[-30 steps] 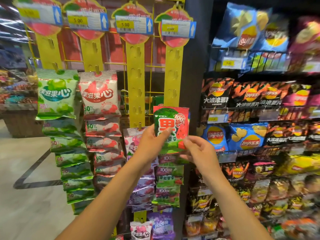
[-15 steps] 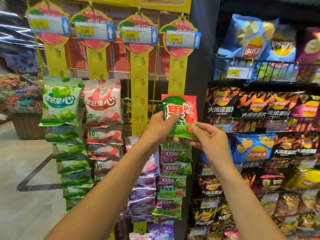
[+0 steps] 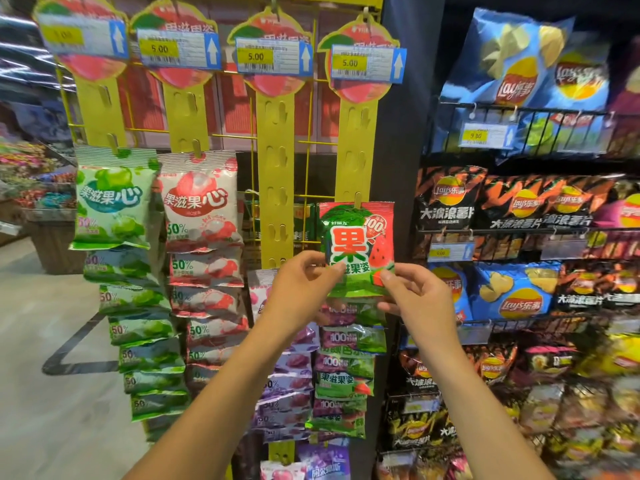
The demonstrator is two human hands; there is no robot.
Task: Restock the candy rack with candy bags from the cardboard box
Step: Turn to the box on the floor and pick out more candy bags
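Centre frame: watermelon candy bag [image 3: 356,247], top edge at clip of rightmost yellow strip [image 3: 358,143]. Pinched lower left by left hand [image 3: 298,289], lower right by right hand [image 3: 419,299], other fingers curled.

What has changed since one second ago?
The red and green watermelon candy bag went slightly up the rightmost yellow plastic strip; its top edge now meets a clip there. The left hand slid its grip from the bag's middle to its lower left edge. The right hand still pinches the lower right corner. The hung bags below stayed put.
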